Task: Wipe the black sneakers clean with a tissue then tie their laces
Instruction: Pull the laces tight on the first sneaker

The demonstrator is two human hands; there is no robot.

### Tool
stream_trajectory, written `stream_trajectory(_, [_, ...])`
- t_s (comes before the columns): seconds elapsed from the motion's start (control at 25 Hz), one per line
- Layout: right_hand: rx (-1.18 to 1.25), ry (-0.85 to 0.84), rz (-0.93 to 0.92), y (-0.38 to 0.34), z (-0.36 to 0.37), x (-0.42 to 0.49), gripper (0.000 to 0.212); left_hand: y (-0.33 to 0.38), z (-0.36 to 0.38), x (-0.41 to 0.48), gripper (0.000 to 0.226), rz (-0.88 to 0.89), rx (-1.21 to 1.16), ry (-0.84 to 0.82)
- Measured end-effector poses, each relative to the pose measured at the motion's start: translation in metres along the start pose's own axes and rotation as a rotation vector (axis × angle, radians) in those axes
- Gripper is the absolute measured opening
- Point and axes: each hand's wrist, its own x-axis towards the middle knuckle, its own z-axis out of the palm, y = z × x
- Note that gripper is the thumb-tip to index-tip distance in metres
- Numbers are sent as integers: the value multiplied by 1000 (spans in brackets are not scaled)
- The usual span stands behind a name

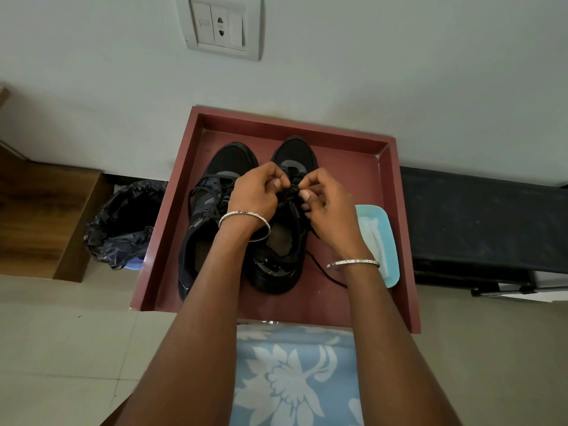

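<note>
Two black sneakers stand side by side, toes toward the wall, on a maroon tray-topped table [396, 210]. The left sneaker [215, 192] has loose, untied laces. Over the tongue of the right sneaker [295, 155], my left hand [255, 195] and my right hand [325, 201] each pinch its black laces [292, 192], fingers nearly touching. One lace end [325, 273] trails onto the table to the right. A white tissue [373, 235] lies on a light blue plate [388, 238] by my right wrist.
A bin lined with a black bag [126, 222] stands on the floor left of the table, beside a wooden shelf [46, 216]. A black bench [482, 222] runs along the wall on the right. A wall socket [222, 26] is above. Blue floral cloth [295, 376] covers my lap.
</note>
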Motion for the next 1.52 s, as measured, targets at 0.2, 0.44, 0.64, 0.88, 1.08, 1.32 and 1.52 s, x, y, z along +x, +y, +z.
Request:
stream_trajectory(0.2, [114, -52, 43, 2, -9, -2, 10, -6, -22, -3, 38, -181, -228, -285])
stream_trajectory(0.44, [-36, -44, -68, -2, 0, 2, 14, -8, -27, -3, 55, -212, -55, -294])
stream_trajectory(0.64, [-2, -105, -95, 0, -3, -1, 16, -5, -22, -4, 63, -270, -79, -229])
stream_trajectory(0.88, [56, -55, -24, 3, -6, 3, 15, -4, -25, -4, 66, -282, -75, -208])
stream_trajectory(1.08, [-130, 36, -96, -5, 5, 2, 13, -4, -21, -5, 60, -266, -65, -180])
stream_trajectory(1.32, [-200, 87, -98, -11, 8, 1, 13, -7, -25, -5, 9, -84, 13, -208])
stream_trajectory(1.52, [-200, 96, -78, -11, 10, 1, 12, -7, -17, 1, 20, 124, 211, -162])
